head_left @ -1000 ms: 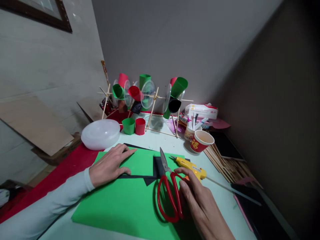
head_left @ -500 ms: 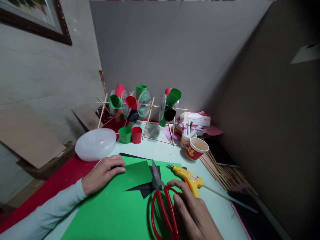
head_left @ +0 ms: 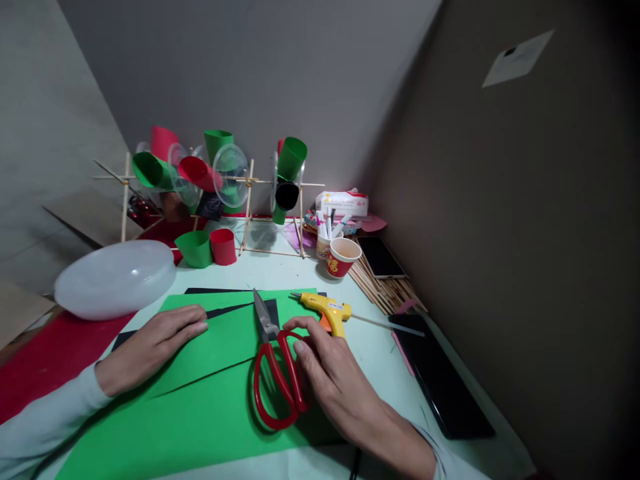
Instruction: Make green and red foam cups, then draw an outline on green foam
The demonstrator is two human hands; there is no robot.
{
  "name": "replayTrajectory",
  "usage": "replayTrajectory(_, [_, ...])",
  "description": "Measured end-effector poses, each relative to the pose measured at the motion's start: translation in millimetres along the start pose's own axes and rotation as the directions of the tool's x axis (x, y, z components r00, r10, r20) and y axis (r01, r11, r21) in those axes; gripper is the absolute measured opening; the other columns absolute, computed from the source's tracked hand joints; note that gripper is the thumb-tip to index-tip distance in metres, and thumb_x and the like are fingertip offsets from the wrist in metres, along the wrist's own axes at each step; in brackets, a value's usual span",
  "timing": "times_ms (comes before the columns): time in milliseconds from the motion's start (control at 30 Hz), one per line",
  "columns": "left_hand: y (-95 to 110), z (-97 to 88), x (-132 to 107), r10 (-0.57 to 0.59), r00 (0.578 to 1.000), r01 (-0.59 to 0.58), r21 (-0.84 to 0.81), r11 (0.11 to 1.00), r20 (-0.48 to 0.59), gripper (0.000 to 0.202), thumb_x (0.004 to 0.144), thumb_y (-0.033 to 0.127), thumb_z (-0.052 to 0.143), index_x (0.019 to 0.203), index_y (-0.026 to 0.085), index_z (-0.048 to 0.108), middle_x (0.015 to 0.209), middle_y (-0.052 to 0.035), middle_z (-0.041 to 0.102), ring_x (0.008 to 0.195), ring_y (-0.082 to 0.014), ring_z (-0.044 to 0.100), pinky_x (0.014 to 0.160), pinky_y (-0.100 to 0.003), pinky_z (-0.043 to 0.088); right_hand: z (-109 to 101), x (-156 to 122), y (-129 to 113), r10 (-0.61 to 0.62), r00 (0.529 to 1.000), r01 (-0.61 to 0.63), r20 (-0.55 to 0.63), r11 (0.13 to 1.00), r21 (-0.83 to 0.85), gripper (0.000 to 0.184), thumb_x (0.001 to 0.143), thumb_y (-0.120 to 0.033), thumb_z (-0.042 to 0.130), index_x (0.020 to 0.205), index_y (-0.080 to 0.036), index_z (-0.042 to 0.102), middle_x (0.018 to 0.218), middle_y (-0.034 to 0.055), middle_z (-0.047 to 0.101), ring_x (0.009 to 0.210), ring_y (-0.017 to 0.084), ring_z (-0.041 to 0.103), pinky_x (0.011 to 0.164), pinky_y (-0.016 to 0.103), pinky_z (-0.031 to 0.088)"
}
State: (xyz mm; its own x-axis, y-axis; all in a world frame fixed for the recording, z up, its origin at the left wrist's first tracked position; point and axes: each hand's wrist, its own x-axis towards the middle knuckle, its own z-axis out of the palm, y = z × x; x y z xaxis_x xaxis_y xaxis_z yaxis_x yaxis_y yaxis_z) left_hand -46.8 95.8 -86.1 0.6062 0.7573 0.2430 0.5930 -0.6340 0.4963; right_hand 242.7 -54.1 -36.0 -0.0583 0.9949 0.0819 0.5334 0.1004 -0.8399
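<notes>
Red-handled scissors [head_left: 269, 328] are over the green paper [head_left: 200, 427], blades pointing away from me. My right hand [head_left: 333, 373] grips their right handle loop between thumb and curled index finger. On the left, my left hand [head_left: 155, 343] has its fingers together on a cut green paper piece [head_left: 225, 343], pinching its left part. This piece lies over the larger green paper. Black paper [head_left: 273, 310] shows beneath and beside the blades. A yellow glue gun [head_left: 325, 307] with a long glue stick lies just beyond my right hand.
A stick frame [head_left: 249, 207] with clear discs and coloured paper cups stands at the back. Before it are a green cup [head_left: 195, 250], a red cup [head_left: 223, 247] and a translucent bowl [head_left: 115, 280]. Right: a paper cup [head_left: 344, 259], sticks [head_left: 373, 287] and a black slab [head_left: 445, 380].
My view has turned right. The cut green piece, earlier raised at its right end, now lies lower and flatter beside the scissors. My right hand stays at the scissors' handle.
</notes>
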Motion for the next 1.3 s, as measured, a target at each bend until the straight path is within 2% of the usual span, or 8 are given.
replayTrajectory(167, [19.1,-2.3,6.5,0.012,0.996,-0.013,0.010,1.000,0.092,0.053,0.093,0.066,0.031,0.084,0.028,0.067,0.090,-0.0046,0.073,0.087,-0.0276,0.068,0.080,-0.036,0.055,-3.1,-1.6,-3.7,-0.005,1.000,0.006,-0.019,0.999,0.041,0.028,0.103,-0.035,0.039,0.115,-0.023,0.060,0.064,-0.0050,0.049,0.058,0.015,0.049,0.059,0.027,0.036])
replayTrajectory(333, [29.2,-2.9,10.5,-0.010,0.987,0.010,0.000,1.000,0.160,0.047,0.095,0.060,0.038,0.074,0.024,0.059,0.077,-0.0033,0.068,0.074,-0.0237,0.065,0.070,-0.033,0.052,-27.9,4.3,-3.1,0.044,0.981,-0.021,-0.187,0.992,0.122,0.025,0.099,-0.034,0.045,0.112,-0.021,0.062,0.080,-0.0008,0.061,0.069,0.015,0.054,0.065,0.027,0.041])
replayTrajectory(467, [29.0,-1.7,11.1,-0.008,0.981,0.016,-0.037,0.999,0.193,0.041,0.096,0.054,0.043,0.072,0.023,0.055,0.073,-0.0010,0.064,0.073,-0.0209,0.063,0.071,-0.030,0.049,-50.8,14.9,8.8,0.140,0.953,-0.074,-0.270,0.968,0.240,0.031,0.096,-0.042,0.050,0.112,-0.019,0.063,0.064,-0.0054,0.050,0.056,0.012,0.047,0.051,0.023,0.036])
replayTrajectory(533, [30.2,-2.8,11.5,-0.008,0.978,0.020,-0.057,0.998,0.207,0.039,0.095,0.053,0.045,0.071,0.023,0.054,0.072,0.0000,0.062,0.072,-0.0197,0.062,0.070,-0.029,0.048,-55.6,21.2,16.9,0.180,0.942,-0.093,-0.282,0.950,0.298,0.033,0.093,-0.045,0.055,0.110,-0.018,0.064,0.064,-0.0051,0.052,0.055,0.012,0.049,0.050,0.022,0.038])
replayTrajectory(733, [37.2,-10.7,12.3,-0.021,0.980,0.043,-0.105,0.994,0.197,0.038,0.096,0.051,0.042,0.074,0.022,0.055,0.076,0.0004,0.062,0.074,-0.0186,0.061,0.072,-0.028,0.048,-44.3,36.8,30.3,0.281,0.936,-0.146,-0.210,0.857,0.495,0.048,0.081,-0.050,0.068,0.117,-0.019,0.060,0.085,0.0024,0.065,0.062,0.017,0.064,0.052,0.031,0.056])
replayTrajectory(867, [40.3,-13.6,12.3,-0.034,0.984,0.055,-0.115,0.992,0.175,0.036,0.097,0.048,0.038,0.076,0.023,0.052,0.078,0.0003,0.060,0.076,-0.0185,0.059,0.075,-0.029,0.048,-37.0,43.5,32.4,0.293,0.940,-0.152,-0.173,0.816,0.558,0.053,0.078,-0.050,0.072,0.119,-0.020,0.057,0.099,0.0066,0.067,0.073,0.020,0.069,0.057,0.033,0.061])
replayTrajectory(1133, [43.7,-14.1,7.8,0.022,0.978,0.004,-0.129,0.992,0.206,0.030,0.099,0.042,0.036,0.082,0.022,0.051,0.084,-0.0015,0.058,0.082,-0.0196,0.058,0.080,-0.030,0.046,-41.4,41.9,35.8,0.235,0.963,-0.143,-0.132,0.860,0.490,0.054,0.082,-0.053,0.071,0.121,-0.021,0.052,0.104,0.0094,0.070,0.091,0.025,0.074,0.067,0.033,0.062])
replayTrajectory(1300, [46.5,-15.2,5.5,0.041,0.971,-0.009,-0.135,0.991,0.234,0.027,0.098,0.039,0.038,0.081,0.022,0.051,0.082,-0.0017,0.057,0.079,-0.0199,0.056,0.077,-0.032,0.044,-46.6,35.8,39.3,0.210,0.970,-0.171,-0.122,0.948,0.268,0.056,0.082,-0.059,0.070,0.119,-0.020,0.055,0.098,0.0100,0.073,0.072,0.023,0.074,0.059,0.034,0.061])
